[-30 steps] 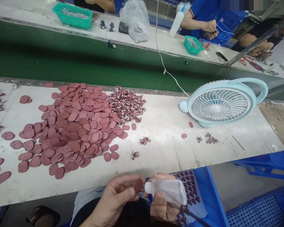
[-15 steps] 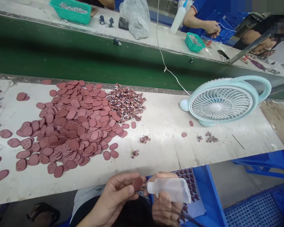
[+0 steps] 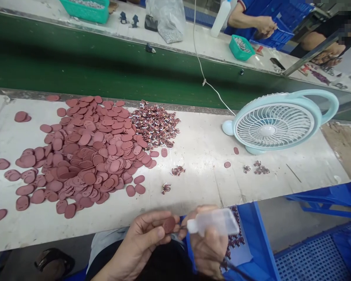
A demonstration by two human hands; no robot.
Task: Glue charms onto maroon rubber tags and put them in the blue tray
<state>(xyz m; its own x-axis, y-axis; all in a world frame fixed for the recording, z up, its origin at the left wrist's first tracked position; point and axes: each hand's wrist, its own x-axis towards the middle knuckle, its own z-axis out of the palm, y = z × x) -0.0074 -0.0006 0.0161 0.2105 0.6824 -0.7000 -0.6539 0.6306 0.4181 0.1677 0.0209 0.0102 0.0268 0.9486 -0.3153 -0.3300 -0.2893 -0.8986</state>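
My left hand [image 3: 148, 232] pinches a reddish-brown oval disc [image 3: 169, 225] between thumb and fingers, just off the table's front edge. My right hand [image 3: 207, 246] is wrapped round a translucent squeeze bottle [image 3: 218, 223] lying nearly level, its white cap toward the disc. A thin dark tip reaches from the cap area to the disc's edge; whether it is the bottle's nozzle or a separate tool, I cannot tell. Below the right hand a dark thin rod [image 3: 236, 270] sticks out, blurred. Left of centre on the table lies a large pile of similar discs [image 3: 89, 177].
Small brown-and-white figure-like parts [image 3: 156, 127] are heaped beside the discs. A light blue fan [image 3: 273, 123] stands at right, its white cord [image 3: 218, 97] running back. Under the right hand is a blue crate [image 3: 263, 242] with rows of parts. Co-workers' hands [image 3: 266, 26] are across the green divider.
The right hand and bottle have shifted slightly right and up, and the bottle tilts a little more. My left hand still holds the disc. The view has moved slightly.
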